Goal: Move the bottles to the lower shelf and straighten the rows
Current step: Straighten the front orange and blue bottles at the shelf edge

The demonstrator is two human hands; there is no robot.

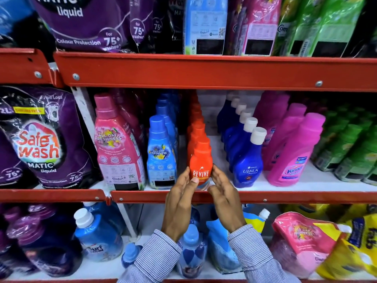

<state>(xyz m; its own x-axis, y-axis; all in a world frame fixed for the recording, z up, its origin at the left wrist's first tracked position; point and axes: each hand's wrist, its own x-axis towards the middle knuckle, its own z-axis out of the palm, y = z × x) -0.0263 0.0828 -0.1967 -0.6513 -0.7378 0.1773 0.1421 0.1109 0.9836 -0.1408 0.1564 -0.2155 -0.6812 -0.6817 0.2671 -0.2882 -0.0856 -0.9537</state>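
Observation:
A row of small orange Revive bottles (201, 160) runs back along the middle shelf (244, 196). My left hand (179, 203) and my right hand (225, 199) press flat against the two sides of the front orange bottle, fingers straight. To its left stand blue Comfort bottles (161, 154) and pink Comfort bottles (119, 148). To its right are dark blue Ujala bottles (246, 160) with white caps and pink Vanish bottles (289, 154).
Green packs (350, 144) fill the right end of the middle shelf and purple Safe Wash pouches (40, 139) the left bay. The lower shelf holds blue Surf bottles (98, 237), purple bottles (40, 242), a pink refill pouch (302, 242) and yellow pouches (355, 248).

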